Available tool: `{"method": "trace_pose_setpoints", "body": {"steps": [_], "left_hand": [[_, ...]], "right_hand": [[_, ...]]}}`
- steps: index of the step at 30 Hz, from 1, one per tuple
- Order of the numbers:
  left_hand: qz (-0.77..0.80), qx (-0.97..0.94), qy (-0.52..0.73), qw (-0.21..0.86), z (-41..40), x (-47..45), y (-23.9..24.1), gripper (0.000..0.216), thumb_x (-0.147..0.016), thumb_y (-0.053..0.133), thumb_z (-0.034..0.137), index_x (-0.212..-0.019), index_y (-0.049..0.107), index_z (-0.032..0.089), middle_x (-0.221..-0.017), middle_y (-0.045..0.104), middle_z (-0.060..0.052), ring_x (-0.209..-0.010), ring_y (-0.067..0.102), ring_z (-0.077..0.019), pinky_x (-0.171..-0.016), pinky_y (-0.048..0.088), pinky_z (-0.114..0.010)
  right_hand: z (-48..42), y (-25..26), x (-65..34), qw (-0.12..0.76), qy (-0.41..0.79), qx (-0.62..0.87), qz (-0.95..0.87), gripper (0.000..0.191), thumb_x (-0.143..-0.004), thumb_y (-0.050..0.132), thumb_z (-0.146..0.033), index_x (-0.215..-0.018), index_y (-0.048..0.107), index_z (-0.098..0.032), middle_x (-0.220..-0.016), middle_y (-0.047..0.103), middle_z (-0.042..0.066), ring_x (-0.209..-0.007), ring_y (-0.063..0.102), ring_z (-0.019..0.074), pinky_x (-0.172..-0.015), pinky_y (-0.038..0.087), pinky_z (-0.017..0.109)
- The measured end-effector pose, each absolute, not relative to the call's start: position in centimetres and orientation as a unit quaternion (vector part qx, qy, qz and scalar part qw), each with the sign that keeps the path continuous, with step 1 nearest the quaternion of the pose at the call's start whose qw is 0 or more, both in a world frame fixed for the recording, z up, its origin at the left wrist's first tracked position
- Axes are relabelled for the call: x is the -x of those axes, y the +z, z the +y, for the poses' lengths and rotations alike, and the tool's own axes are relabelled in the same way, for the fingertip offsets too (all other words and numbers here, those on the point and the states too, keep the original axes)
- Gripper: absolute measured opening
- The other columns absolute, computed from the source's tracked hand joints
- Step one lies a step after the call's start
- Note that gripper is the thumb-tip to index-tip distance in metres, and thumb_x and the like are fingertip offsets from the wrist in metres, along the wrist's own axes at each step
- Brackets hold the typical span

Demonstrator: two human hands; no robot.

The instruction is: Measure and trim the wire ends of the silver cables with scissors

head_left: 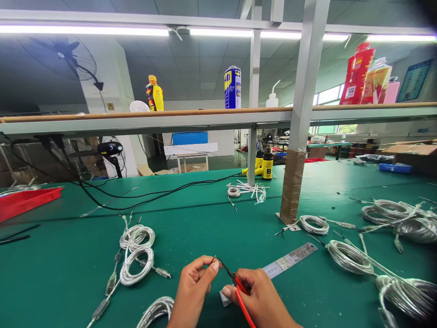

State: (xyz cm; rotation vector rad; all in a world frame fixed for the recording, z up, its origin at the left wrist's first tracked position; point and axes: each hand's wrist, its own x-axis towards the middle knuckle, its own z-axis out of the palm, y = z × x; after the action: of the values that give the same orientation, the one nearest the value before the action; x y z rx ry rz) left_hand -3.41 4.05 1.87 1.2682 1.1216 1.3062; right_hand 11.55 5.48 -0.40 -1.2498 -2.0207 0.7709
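Observation:
My left hand [194,284] is closed in a pinch on the thin dark end of a wire [215,259] just above the green table [211,228]. My right hand [261,298] is wrapped round a small red-handled tool [243,296], whose dark tip points up-left toward the pinched wire end. A steel ruler [290,259] lies flat on the table under and to the right of my right hand. A coil of silvery cable [155,310] lies by my left wrist.
Silvery cable coils [136,255] lie at left; several more [392,214] at right. A taped post [293,187] stands behind the ruler. Black cords [153,193], a red tray [27,202], a yellow tool [264,166] and a shelf [205,116] with bottles sit farther back.

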Motion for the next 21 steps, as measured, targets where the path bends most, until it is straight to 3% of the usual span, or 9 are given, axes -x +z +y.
{"method": "trace_pose_setpoints", "body": {"steps": [14, 19, 21], "left_hand": [[0.468, -0.508, 0.545, 0.475, 4.5, 3.7, 1.6, 0.036, -0.066, 0.059, 0.049, -0.07, 0.062, 0.013, -0.042, 0.02, 0.011, -0.039, 0.012, -0.0045, -0.037, 0.008, -0.019], [0.468, -0.497, 0.549, 0.483, 4.8, 4.0, 1.8, 0.039, -0.063, 0.06, 0.051, -0.068, 0.061, 0.013, -0.039, 0.02, 0.012, -0.037, 0.01, -0.0036, -0.035, 0.007, -0.018], [0.466, -0.494, 0.552, 0.484, 4.9, 4.1, 1.8, 0.039, -0.062, 0.061, 0.051, -0.068, 0.061, 0.013, -0.039, 0.019, 0.012, -0.037, 0.01, -0.0035, -0.035, 0.006, -0.018]], "right_hand": [[5.7, 0.4, -11.7, 0.268, 0.208, 0.529, -0.778, 0.04, -0.074, 0.045, -0.046, -0.049, 0.031, -0.017, -0.046, 0.028, -0.006, -0.047, 0.022, 0.008, -0.042, 0.014, 0.02], [4.8, 3.4, -13.9, 0.145, 0.159, 0.516, -0.829, 0.033, -0.059, 0.061, -0.029, -0.041, 0.036, -0.016, -0.041, 0.029, -0.006, -0.044, 0.023, 0.0073, -0.042, 0.013, 0.022], [3.8, 4.4, -14.8, 0.08, 0.164, 0.501, -0.846, 0.02, -0.055, 0.06, -0.018, -0.041, 0.046, -0.017, -0.041, 0.04, -0.005, -0.042, 0.03, 0.0072, -0.042, 0.016, 0.021]]}}
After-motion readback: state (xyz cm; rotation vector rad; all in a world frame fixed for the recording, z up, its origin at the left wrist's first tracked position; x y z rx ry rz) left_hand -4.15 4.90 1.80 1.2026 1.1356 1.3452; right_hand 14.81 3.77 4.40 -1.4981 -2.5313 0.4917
